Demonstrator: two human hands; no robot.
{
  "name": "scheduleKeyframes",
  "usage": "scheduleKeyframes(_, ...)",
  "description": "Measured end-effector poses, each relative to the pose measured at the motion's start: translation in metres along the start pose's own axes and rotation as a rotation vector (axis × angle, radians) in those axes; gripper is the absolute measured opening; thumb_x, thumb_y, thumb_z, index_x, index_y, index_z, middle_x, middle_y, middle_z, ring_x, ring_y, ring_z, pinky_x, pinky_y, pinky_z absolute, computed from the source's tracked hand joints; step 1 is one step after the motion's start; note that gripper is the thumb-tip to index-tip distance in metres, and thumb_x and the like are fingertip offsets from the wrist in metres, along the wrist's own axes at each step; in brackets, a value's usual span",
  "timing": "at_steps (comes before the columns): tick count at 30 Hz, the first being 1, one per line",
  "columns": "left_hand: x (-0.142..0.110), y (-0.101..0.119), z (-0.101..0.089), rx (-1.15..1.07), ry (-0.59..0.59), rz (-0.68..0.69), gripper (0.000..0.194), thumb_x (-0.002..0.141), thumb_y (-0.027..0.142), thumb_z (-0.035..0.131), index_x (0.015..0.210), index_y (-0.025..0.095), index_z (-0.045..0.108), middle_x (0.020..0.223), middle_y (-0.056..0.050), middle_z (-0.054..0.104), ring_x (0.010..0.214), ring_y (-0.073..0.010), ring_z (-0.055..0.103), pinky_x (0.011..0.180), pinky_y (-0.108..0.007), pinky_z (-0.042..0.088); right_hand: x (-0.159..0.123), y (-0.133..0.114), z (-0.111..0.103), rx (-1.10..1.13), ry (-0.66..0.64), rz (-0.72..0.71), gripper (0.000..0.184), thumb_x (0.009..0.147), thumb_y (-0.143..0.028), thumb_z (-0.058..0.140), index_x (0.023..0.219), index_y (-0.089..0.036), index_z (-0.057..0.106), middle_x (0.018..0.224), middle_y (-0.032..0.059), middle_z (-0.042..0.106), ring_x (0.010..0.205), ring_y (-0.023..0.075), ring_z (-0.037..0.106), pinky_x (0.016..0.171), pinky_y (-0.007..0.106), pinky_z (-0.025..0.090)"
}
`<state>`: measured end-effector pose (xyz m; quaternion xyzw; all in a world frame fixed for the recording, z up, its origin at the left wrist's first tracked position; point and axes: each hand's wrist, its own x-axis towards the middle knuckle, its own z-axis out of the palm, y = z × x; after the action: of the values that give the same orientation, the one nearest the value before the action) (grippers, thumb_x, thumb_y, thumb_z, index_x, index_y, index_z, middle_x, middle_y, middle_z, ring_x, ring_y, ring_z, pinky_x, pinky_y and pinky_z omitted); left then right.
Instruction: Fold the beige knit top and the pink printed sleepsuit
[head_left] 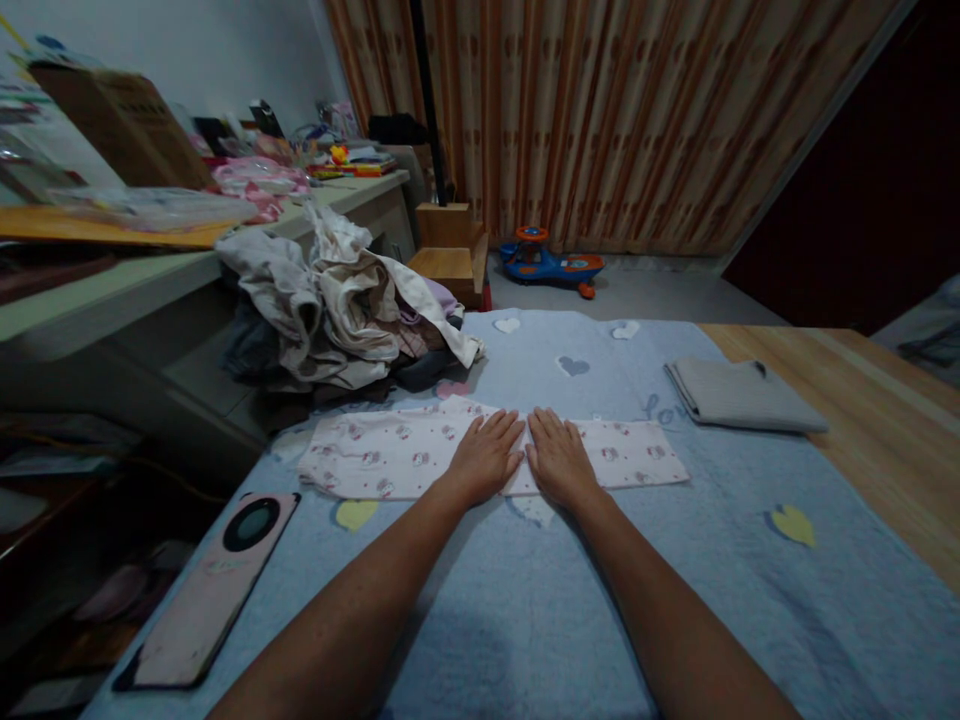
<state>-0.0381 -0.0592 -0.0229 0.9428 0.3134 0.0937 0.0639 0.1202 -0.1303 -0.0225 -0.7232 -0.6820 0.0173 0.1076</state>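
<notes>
A pale pink garment (pixel 405 455) with small printed figures, perhaps trousers, lies in a long flat strip across the blue heart-patterned blanket (pixel 480 610). My left hand (pixel 486 455) rests flat on its middle, fingers stretched forward. Right beside it, my right hand (pixel 559 455) presses palm down on the same cloth, fingers extended. Both hands are open, and neither grips anything. The cloth beneath the palms is hidden.
Crumpled clothes (pixel 345 310) are heaped at the back left. A folded grey cloth (pixel 742 395) lies at the right, and a phone (pixel 217 590) at the front left. Beyond stand a cluttered desk (pixel 360 190), a wooden chair (pixel 450 260) and a blue ride-on toy (pixel 551 265).
</notes>
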Motion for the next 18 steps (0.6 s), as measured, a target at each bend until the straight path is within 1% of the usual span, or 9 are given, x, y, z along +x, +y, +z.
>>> scheduleKeyframes(2,-0.002,0.0,0.0,0.015,-0.001,-0.04,0.056,0.1,0.049,0.035,0.151,0.025,0.037,0.16,-0.006,0.034,0.148,-0.0262,0.028,0.119,-0.053,0.023,0.0,0.0,0.0,0.001,-0.028,0.008,0.056,0.098,-0.03,0.037,0.151,-0.012,0.035,0.16,0.0102,0.03,0.149,0.0258,0.022,0.119,0.049,0.016)
scheduleKeyframes(5,-0.004,0.0,0.001,0.038,-0.001,-0.12,0.06,0.098,0.057,0.035,0.151,0.029,0.038,0.161,-0.007,0.031,0.149,-0.0324,0.022,0.118,-0.06,0.019,-0.001,0.0,-0.001,-0.002,-0.042,0.012,0.057,0.099,-0.032,0.036,0.152,-0.011,0.033,0.161,0.0096,0.028,0.15,0.0276,0.02,0.12,0.051,0.015)
scheduleKeyframes(7,-0.005,0.001,0.001,0.045,-0.001,-0.16,0.061,0.097,0.059,0.036,0.151,0.031,0.038,0.162,-0.007,0.029,0.149,-0.0356,0.02,0.117,-0.063,0.018,-0.001,0.001,-0.002,0.0,-0.042,0.013,0.058,0.099,-0.033,0.037,0.152,-0.012,0.034,0.161,0.0095,0.028,0.149,0.0283,0.02,0.119,0.052,0.016)
scheduleKeyframes(11,-0.004,0.002,-0.001,0.037,0.01,-0.164,0.06,0.096,0.06,0.039,0.149,0.032,0.039,0.161,-0.007,0.031,0.148,-0.0369,0.023,0.115,-0.064,0.019,-0.001,0.002,-0.001,0.016,-0.011,0.005,0.055,0.098,-0.031,0.04,0.15,-0.014,0.039,0.16,0.0107,0.031,0.149,0.0286,0.021,0.119,0.053,0.017)
scheduleKeyframes(13,-0.003,-0.001,-0.004,0.028,0.037,-0.151,0.056,0.095,0.057,0.044,0.145,0.031,0.045,0.158,-0.008,0.037,0.145,-0.0355,0.029,0.113,-0.061,0.025,-0.001,0.002,-0.002,0.033,0.019,-0.032,0.052,0.096,-0.028,0.042,0.146,-0.014,0.044,0.16,0.0115,0.032,0.149,0.0278,0.021,0.119,0.053,0.016)
scheduleKeyframes(15,0.0,-0.007,-0.01,0.024,0.101,-0.172,0.048,0.095,0.047,0.048,0.138,0.027,0.052,0.153,-0.009,0.044,0.14,-0.0315,0.037,0.111,-0.054,0.031,-0.001,0.0,-0.003,0.056,0.044,-0.094,0.049,0.094,-0.024,0.044,0.142,-0.014,0.049,0.159,0.0117,0.033,0.149,0.0262,0.022,0.12,0.052,0.016)
scheduleKeyframes(16,0.002,-0.012,-0.013,0.026,0.149,-0.205,0.043,0.096,0.041,0.049,0.135,0.025,0.054,0.151,-0.01,0.047,0.138,-0.0294,0.04,0.109,-0.05,0.033,-0.001,0.0,-0.004,0.068,0.05,-0.124,0.048,0.093,-0.021,0.045,0.14,-0.015,0.051,0.159,0.0116,0.033,0.149,0.0256,0.022,0.12,0.051,0.017)
scheduleKeyframes(18,0.005,-0.024,-0.019,0.041,0.264,-0.319,0.038,0.096,0.028,0.046,0.132,0.021,0.056,0.146,-0.011,0.051,0.135,-0.0265,0.043,0.108,-0.046,0.034,0.0,-0.002,-0.005,0.087,0.049,-0.157,0.046,0.093,-0.019,0.045,0.137,-0.015,0.053,0.157,0.0122,0.036,0.148,0.0251,0.025,0.119,0.049,0.02)
